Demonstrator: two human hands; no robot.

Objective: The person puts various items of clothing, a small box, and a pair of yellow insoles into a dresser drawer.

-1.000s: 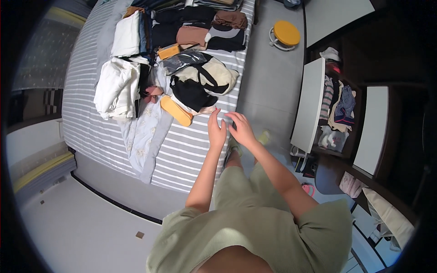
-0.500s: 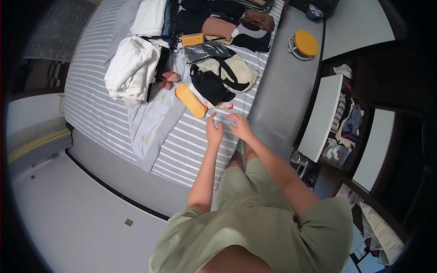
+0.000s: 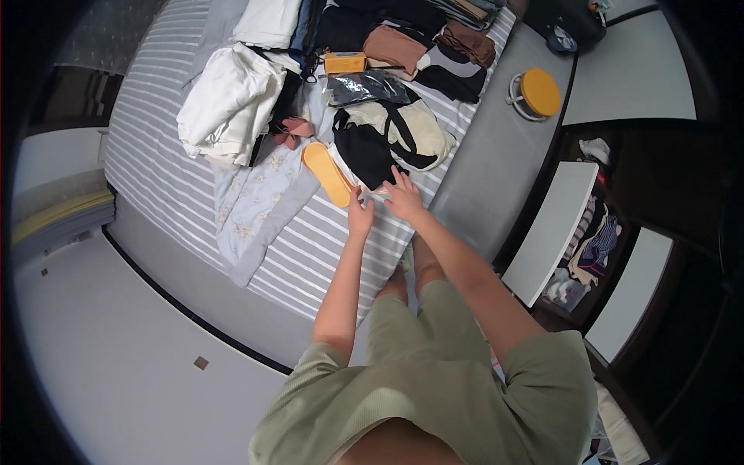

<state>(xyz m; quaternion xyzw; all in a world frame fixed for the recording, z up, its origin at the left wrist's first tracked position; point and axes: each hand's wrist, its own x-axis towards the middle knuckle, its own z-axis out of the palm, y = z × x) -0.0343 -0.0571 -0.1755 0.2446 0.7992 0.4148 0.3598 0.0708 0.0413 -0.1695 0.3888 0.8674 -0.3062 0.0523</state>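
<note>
At the near edge of a pile of clothes, my right hand (image 3: 403,198) rests its spread fingertips at the lower edge of a folded black garment (image 3: 361,159). My left hand (image 3: 360,214) is open beside it, fingers apart, close to the lower end of an orange, sole-shaped flat thing (image 3: 326,172). A little white and pinkish cloth shows under the black garment, partly hidden by my fingers. Just beyond lies a cream bundle with black straps (image 3: 418,138), and above it a shiny dark plastic bag (image 3: 367,89).
White clothes (image 3: 229,105) are heaped at the left of the striped bed (image 3: 310,248). A yellow-orange box (image 3: 345,63) and folded brown and black clothes lie farther back. Right of the bed stand a yellow-topped stool (image 3: 539,92) and an open drawer (image 3: 552,232) holding clothes.
Both hands have reached forward to the near edge of the pile; my right fingertips now meet the black garment. The view has shifted slightly.
</note>
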